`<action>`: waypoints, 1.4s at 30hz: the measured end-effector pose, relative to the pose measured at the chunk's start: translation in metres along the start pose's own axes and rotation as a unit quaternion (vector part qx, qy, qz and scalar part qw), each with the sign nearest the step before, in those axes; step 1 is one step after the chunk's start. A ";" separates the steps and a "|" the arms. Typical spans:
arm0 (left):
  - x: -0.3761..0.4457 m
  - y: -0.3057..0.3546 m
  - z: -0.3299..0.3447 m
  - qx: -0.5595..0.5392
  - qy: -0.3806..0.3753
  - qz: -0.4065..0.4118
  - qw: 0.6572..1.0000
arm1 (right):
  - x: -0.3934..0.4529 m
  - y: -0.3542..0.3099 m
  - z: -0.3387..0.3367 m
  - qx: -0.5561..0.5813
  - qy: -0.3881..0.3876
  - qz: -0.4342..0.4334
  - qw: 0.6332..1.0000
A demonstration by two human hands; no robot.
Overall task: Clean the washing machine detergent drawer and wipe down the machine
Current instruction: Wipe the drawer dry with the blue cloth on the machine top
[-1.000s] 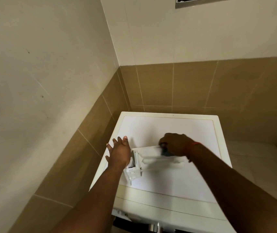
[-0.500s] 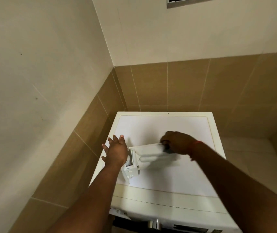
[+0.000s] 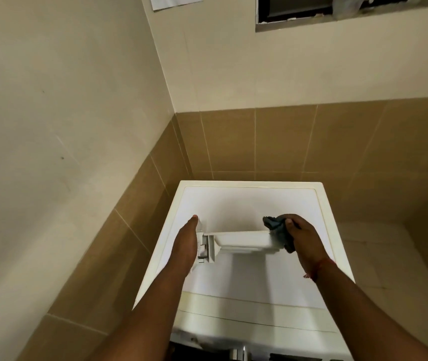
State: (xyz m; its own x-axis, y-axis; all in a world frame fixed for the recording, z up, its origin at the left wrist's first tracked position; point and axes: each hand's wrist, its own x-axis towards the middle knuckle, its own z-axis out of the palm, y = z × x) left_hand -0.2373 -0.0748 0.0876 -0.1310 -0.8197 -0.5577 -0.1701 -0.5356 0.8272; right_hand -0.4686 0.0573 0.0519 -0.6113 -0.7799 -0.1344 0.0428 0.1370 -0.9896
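A white detergent drawer lies on its side across the white top of the washing machine. My left hand presses flat against the drawer's front panel at its left end, fingers straight. At the drawer's right end my right hand grips a dark grey-blue cloth and holds it against the drawer. A red thread sits on my right wrist.
The machine stands in a corner, with tan-tiled walls close on the left and behind. A small window is high on the back wall. Pale floor tiles lie to the right of the machine. Its front control panel shows at the bottom edge.
My right hand has slid with the cloth along the drawer to its right end. My left hand turned edge-on against the front panel. The camera tilted up.
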 end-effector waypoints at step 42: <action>0.061 -0.035 0.017 0.297 0.021 0.211 0.931 | -0.005 0.007 0.175 -0.352 -0.139 -0.158 0.912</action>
State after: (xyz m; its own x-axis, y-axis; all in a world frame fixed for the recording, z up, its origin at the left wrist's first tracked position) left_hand -0.2556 -0.1029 0.0235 -0.2726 -0.9455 -0.1783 -0.6234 0.0324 0.7812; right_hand -0.3265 -0.0448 0.0374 -0.2777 -0.9595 0.0474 -0.6784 0.1609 -0.7168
